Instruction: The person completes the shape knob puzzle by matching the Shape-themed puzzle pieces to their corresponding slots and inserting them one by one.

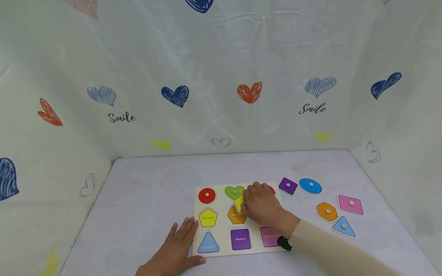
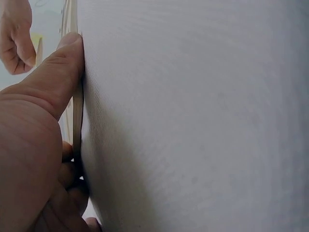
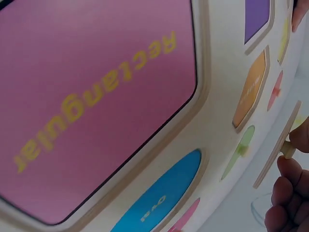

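My right hand (image 1: 264,204) pinches the small knob of a yellow pentagon puzzle piece (image 3: 277,150), seen edge-on in the right wrist view. The piece is held raised over a cream shape puzzle board (image 1: 225,243), near the hexagon recess. With its fingers stretched out, my left hand (image 1: 173,254) touches the board's left edge, and its thumb lies by the near corner. A red circle piece (image 1: 203,196) and a green heart piece (image 1: 230,192) sit in the board. The yellow pentagon recess (image 1: 208,220) shows its printed label. My right hand partly hides a pink piece.
Right of the board lie a purple square piece (image 1: 283,185), a blue oval piece (image 1: 305,184), an orange hexagon piece (image 1: 322,210), a pink rectangle piece (image 1: 345,201) and a blue triangle piece (image 1: 344,233). A heart-printed sheet (image 1: 219,120) surrounds the white table (image 1: 143,193).
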Motion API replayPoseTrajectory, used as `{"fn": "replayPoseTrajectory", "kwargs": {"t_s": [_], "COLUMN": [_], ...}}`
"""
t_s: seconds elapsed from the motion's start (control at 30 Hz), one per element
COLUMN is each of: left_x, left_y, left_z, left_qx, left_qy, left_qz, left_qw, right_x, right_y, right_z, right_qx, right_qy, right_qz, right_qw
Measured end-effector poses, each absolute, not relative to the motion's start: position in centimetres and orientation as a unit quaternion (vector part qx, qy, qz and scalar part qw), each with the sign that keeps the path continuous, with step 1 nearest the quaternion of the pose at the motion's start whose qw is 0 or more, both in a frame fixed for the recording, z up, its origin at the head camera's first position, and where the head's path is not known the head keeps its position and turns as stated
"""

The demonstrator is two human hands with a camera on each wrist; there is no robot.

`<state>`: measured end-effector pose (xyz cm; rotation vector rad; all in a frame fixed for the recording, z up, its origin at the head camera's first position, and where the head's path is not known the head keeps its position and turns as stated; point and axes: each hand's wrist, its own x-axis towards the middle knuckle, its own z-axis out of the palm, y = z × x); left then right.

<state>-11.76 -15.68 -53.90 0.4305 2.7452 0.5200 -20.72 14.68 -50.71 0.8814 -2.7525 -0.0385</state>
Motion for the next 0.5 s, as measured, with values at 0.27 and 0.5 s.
{"fn": "replayPoseTrajectory", "kwargs": {"t_s": [0.27, 0.5], "left_x": [-11.7, -11.7], "left_y": [-15.7, -15.7], "left_z": [-53.6, -53.4], "left_qx": [0.152, 0.159], "left_qy": [0.959, 0.957], "left_qz": [0.183, 0.185], "left_qw": [0.157, 0.155], "right_x": [-20.3, -20.2], "right_y": [10.9, 8.4], "right_z": [-50.7, -50.7], "right_qx": [0.327, 0.337], "right_qy": [-0.937, -0.932], "right_qz": [-0.028, -0.038], "right_qw": [0.122, 0.126]}}
